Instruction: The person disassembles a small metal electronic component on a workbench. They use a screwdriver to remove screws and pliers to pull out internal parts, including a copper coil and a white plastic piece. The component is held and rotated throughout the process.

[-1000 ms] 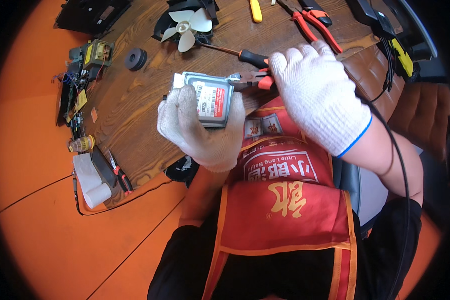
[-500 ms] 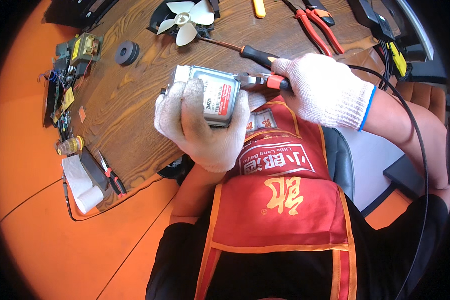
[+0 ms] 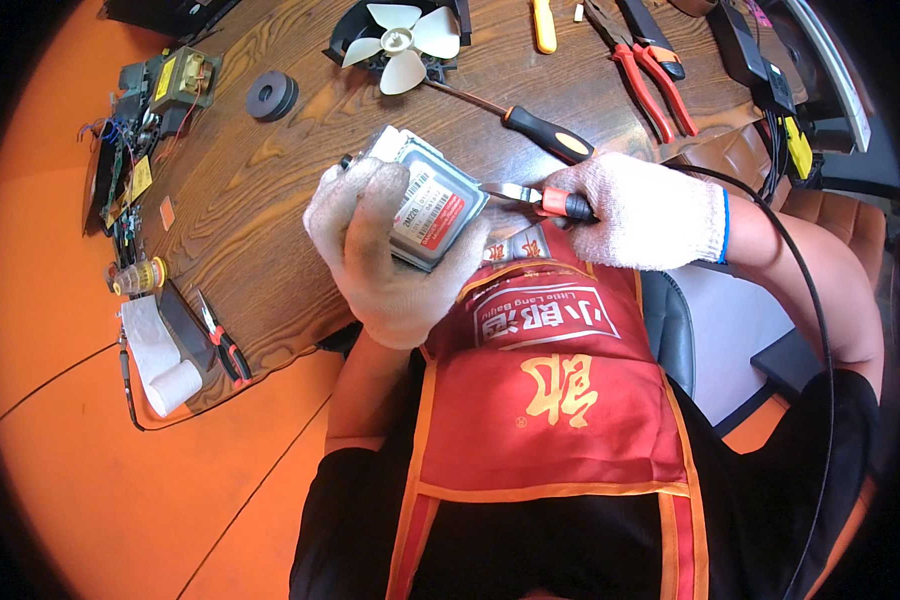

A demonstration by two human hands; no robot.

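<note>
Gloved in white knit with a greyed palm and fingers, my left hand (image 3: 390, 300) is wrapped round a boxy metal magnetron (image 3: 438, 212). Its face with the white and red label is turned up and tilted. My right hand (image 3: 650, 212), in a similar glove with a blue cuff, grips pliers (image 3: 562, 203) with red and black handles. The plier jaws point left at the magnetron's right edge; whether they bite on anything cannot be made out. Both hands are held above my red apron (image 3: 550, 450), near the table's front edge.
On the wooden table (image 3: 300, 190) lie a fan (image 3: 398, 42), a black ring (image 3: 272, 96), a screwdriver (image 3: 540, 130) and red-handled pliers (image 3: 653, 85). Circuit parts and a transformer (image 3: 183, 77) line the left edge, near smaller pliers (image 3: 225, 345) and a paper roll (image 3: 175, 388). A black cable (image 3: 810, 290) hangs past my right arm.
The magnetron has tilted clockwise in my left hand. My right hand and the pliers sit slightly lower, with the jaws still by its right edge. The whole view has shifted a little.
</note>
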